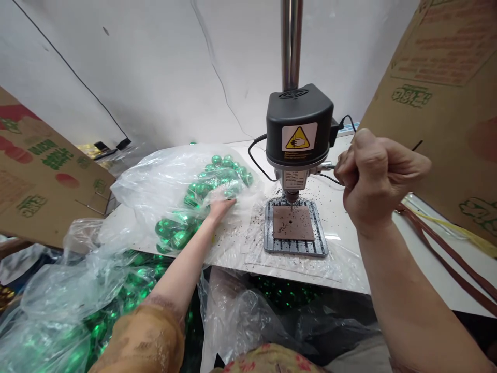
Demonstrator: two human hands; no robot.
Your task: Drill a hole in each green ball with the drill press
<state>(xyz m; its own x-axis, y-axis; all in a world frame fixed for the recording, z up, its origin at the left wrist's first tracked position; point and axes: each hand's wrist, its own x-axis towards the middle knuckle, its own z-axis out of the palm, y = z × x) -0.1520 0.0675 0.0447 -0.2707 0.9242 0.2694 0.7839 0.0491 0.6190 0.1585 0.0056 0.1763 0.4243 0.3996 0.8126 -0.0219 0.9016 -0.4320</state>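
At a white worktable (427, 269), my right hand (373, 178) is closed in a fist around the feed lever (328, 166) of a small bench drill press (298, 134), knuckles up, level with the machine's black head. The drill bit (291, 199) stands just above a brown square pad (293, 223) on the ribbed grey base plate (295, 247); nothing I can see lies on the pad beyond a small hole. Dark chips (252, 228) speckle the table around the base.

My left hand (220, 207) reaches forward into an open clear plastic bag (155, 181) left of the drill, fingers extended among shiny green balls (217, 178). The film and glare hide the fingertips, so I cannot tell whether they pinch one. The balls pile up inside the bag, on the table's left part, just beside the base plate.

More green balls fill a second clear bag (77, 300) below the table edge, near my patterned sleeve (143, 336). Cardboard sheets (42, 166) printed in green and red lean at both sides, and brown straps (446, 254) trail across the table's right end. A black cable (256, 155) loops behind the drill head against the white wall (155, 62).
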